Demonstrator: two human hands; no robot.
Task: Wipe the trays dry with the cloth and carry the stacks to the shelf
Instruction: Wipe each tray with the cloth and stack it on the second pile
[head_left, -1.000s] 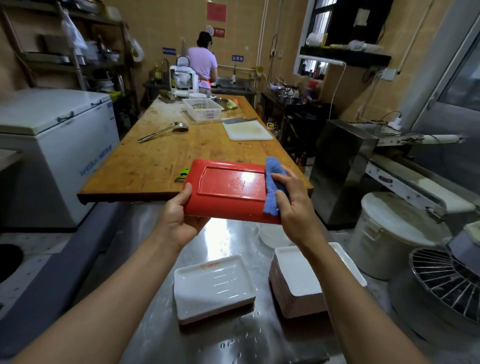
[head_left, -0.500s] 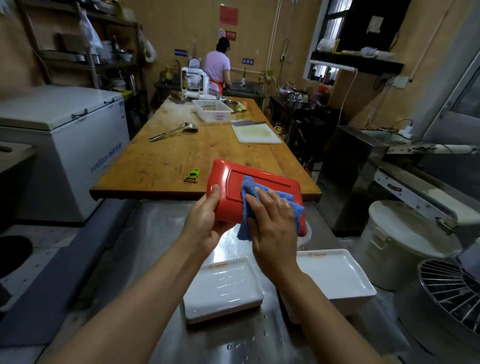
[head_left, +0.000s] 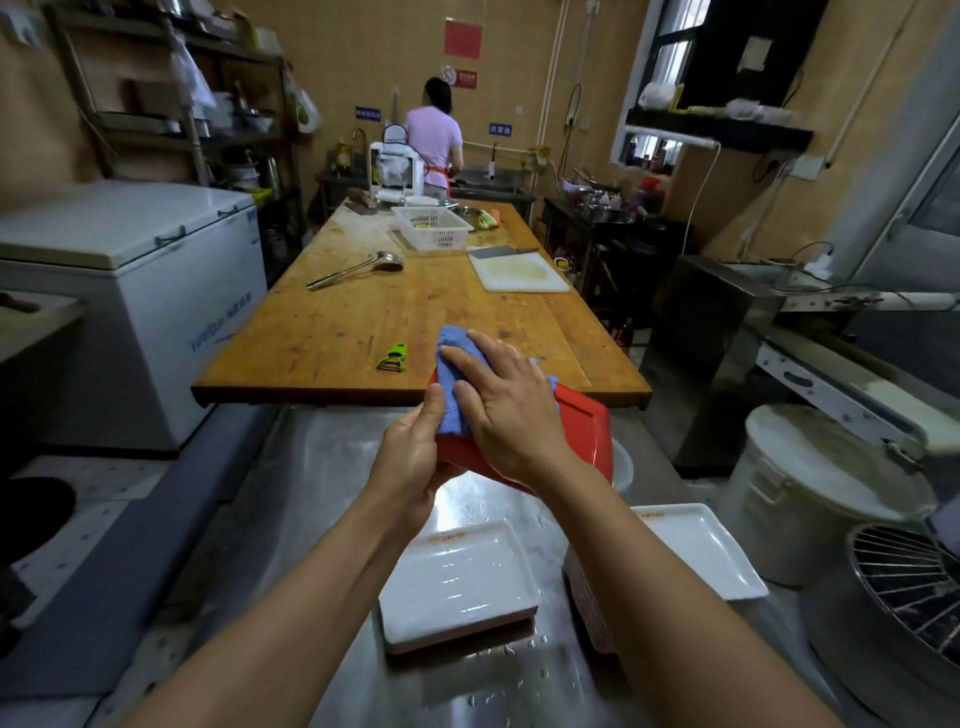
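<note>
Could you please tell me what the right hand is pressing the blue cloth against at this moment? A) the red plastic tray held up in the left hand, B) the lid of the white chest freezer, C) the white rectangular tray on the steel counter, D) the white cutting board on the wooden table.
A: the right hand lies flat on the blue cloth atop the red plastic tray, which the left hand grips by its edge above the counter.

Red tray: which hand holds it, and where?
The left hand grips the red tray by its near left edge; the right hand presses the blue cloth onto it.
</note>
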